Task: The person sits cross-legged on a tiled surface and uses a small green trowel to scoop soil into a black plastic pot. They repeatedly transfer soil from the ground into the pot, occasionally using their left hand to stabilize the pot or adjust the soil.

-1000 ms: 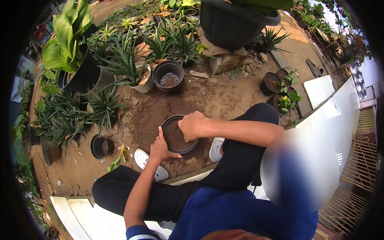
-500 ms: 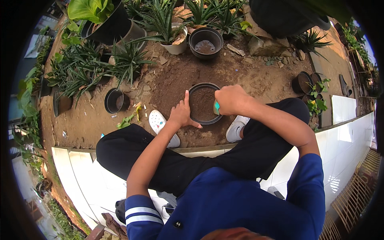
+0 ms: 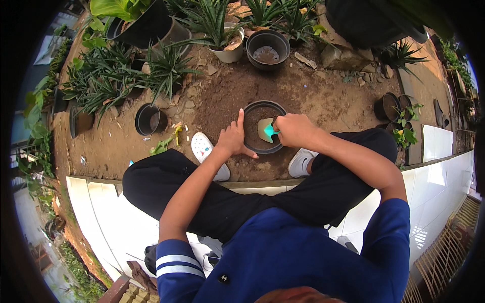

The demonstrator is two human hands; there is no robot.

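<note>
Leftward from right hand (image 3: 296,130), held trowel (image 3: 266,130), within pot (image 3: 265,102)

The trowel (image 3: 265,130) is hidden at its grip.

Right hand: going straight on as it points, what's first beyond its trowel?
Likely the left inner wall of the black pot of soil, with the left hand just beside it; how high the right hand sits is unclear.

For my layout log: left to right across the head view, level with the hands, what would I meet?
Brownish pot, small black pot, left hand, trowel blade, right hand, clustered black pots, dark footwear.
</note>
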